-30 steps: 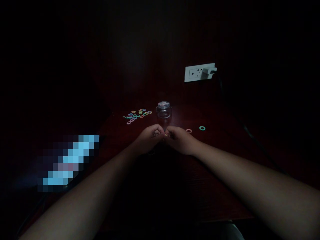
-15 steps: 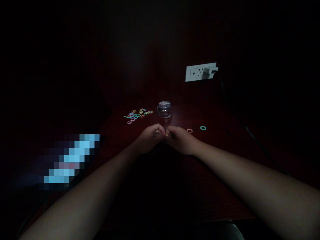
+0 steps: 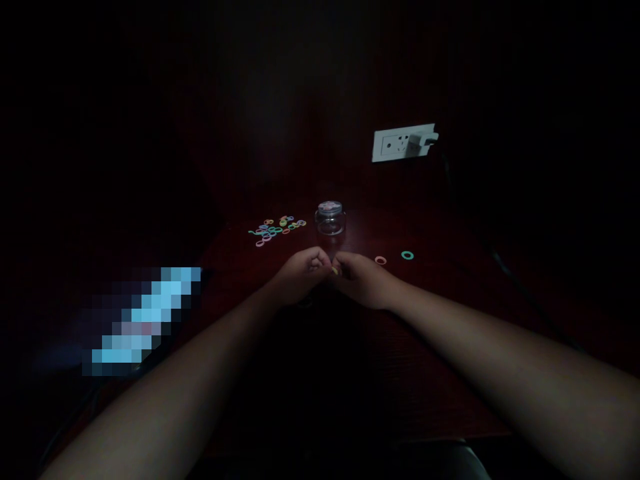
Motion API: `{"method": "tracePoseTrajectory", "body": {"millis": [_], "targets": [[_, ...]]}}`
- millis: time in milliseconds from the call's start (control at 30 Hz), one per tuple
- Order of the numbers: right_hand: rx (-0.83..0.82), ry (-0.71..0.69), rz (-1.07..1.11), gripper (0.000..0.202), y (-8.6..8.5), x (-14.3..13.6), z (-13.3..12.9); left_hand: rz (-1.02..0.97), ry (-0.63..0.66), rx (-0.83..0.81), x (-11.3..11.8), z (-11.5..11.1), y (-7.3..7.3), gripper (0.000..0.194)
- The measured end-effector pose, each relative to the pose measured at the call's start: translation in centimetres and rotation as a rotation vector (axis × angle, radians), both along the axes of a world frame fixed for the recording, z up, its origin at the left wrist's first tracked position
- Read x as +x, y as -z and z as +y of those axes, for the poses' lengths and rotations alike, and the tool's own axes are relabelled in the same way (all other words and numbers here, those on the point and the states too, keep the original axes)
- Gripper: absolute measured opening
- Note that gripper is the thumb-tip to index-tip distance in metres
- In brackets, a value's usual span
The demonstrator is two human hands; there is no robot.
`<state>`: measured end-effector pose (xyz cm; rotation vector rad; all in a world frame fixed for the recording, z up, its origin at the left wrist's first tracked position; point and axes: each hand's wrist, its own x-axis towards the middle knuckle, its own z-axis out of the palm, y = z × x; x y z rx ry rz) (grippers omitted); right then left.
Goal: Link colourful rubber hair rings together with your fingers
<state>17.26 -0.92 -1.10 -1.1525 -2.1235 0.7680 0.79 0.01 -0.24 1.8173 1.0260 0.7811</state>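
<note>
My left hand (image 3: 304, 275) and my right hand (image 3: 361, 279) meet at the fingertips over the dark red table. Between them they pinch a small yellow band (image 3: 335, 271), mostly covered by the fingers. Just beyond the hands stands a clear jar (image 3: 330, 220) with a patterned lid on it. Right of my right hand lie an orange ring (image 3: 381, 261) and a green ring (image 3: 407, 255). A loose pile of coloured rings (image 3: 273, 231) is spread left of the jar.
A lit screen (image 3: 150, 323), blurred into blocks, is at the left beside my left forearm. A white wall socket (image 3: 404, 143) with a plug in it is at the back right. A dark cable runs down the right side.
The view has shifted very slightly. Both hands keep their pinch on the yellow band, which shows at a slightly different angle between the fingertips.
</note>
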Motion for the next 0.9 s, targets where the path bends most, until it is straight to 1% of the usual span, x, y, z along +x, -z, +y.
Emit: {"method": "tracePoseTrajectory", "body": {"millis": [167, 367, 600, 900], "targets": [[0.024, -0.003, -0.003, 0.012, 0.02, 0.01, -0.11, -0.021, 0.009, -0.006, -0.03, 0.22, 0.24, 0.015], [0.033, 0.002, -0.002, 0.013, -0.08, -0.06, -0.17, -0.044, 0.008, -0.032, 0.13, 0.13, 0.07, 0.014], [0.038, -0.001, -0.022, 0.012, 0.13, -0.02, -0.02, 0.006, 0.008, 0.021, -0.09, 0.20, 0.22, 0.014], [0.029, 0.002, -0.019, 0.014, 0.17, -0.08, 0.02, -0.015, 0.021, 0.007, -0.15, 0.21, 0.32, 0.014]]}}
